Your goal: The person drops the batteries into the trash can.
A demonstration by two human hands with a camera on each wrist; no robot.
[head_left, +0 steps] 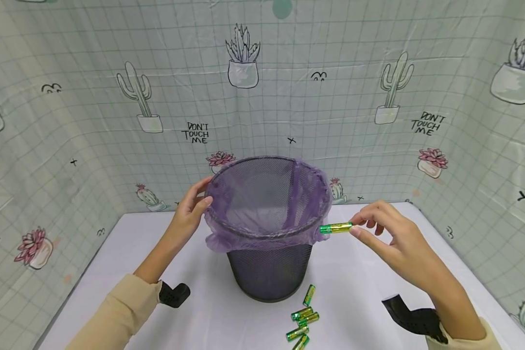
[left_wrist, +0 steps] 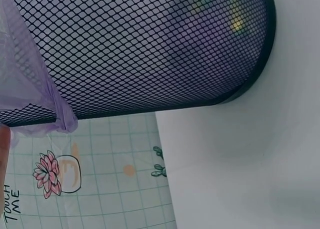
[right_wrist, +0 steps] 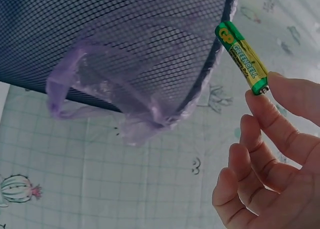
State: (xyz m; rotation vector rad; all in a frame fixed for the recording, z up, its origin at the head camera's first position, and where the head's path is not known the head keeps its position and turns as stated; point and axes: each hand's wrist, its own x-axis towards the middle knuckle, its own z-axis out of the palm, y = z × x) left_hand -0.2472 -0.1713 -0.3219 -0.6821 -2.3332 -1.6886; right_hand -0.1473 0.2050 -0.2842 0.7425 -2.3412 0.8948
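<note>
GP Greencell battery held just outside rim of lined mesh wastebasket

The right hand pinched the battery at its nub end between thumb and forefinger; whether the other end touched the liner could not be told. The left hand grasped the opposite side of the rim, thumb in front. Step in hand, as judged: bringing the battery to the basket's mouth. The next move appeared to call for raising it over the rim and parting the fingertips, the left hand bracing.

Between the hands, the round, tapered basket was black wire mesh; its purple plastic liner, thin and crinkled, was folded over the rim. Between the hands but nearer the person, five loose batteries, glossy green and gold, lay on a smooth white table. Beyond both hands hung a creased, grid-printed backdrop.
</note>
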